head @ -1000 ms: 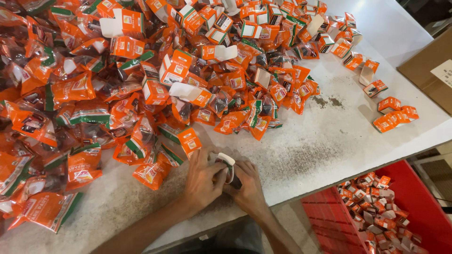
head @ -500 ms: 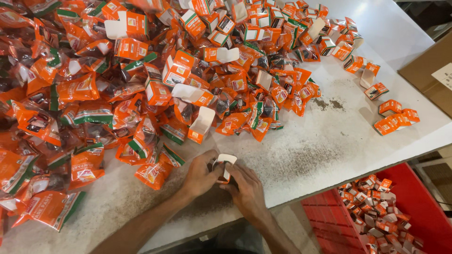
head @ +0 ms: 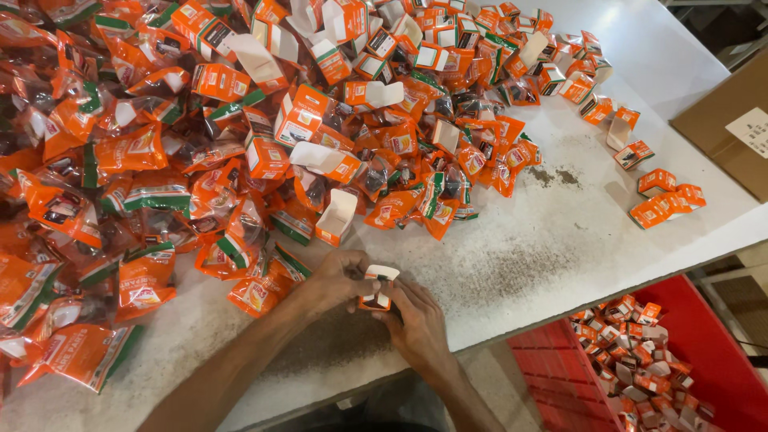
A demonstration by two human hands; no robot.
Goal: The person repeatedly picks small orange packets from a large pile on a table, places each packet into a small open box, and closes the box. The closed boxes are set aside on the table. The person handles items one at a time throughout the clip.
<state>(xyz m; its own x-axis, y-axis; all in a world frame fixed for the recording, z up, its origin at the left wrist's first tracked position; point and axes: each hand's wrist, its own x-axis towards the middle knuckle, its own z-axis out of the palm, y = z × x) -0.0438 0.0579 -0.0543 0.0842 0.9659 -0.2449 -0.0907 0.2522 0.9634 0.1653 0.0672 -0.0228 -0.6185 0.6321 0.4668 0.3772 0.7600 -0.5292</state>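
Your left hand (head: pixel 332 282) and right hand (head: pixel 416 320) meet low in the middle of the frame, both closed in a grip on one small orange box (head: pixel 378 286) with its white flap open at the top. You hold the box just above the white desk (head: pixel 520 256), near its front edge. Your left fingers pinch the box from the left; your right fingers wrap it from below and the right. Just above your hands lies another open box (head: pixel 336 216), at the edge of a big pile (head: pixel 240 120) of orange pouches and boxes that fills the upper left of the frame. A few boxes (head: pixel 668 200) sit apart at the right, near a cardboard carton (head: pixel 724 128). At lower right, below the desk edge, a red crate (head: pixel 720 360) holds more small boxes. Dark crumbs (head: pixel 556 176) speckle the desk.
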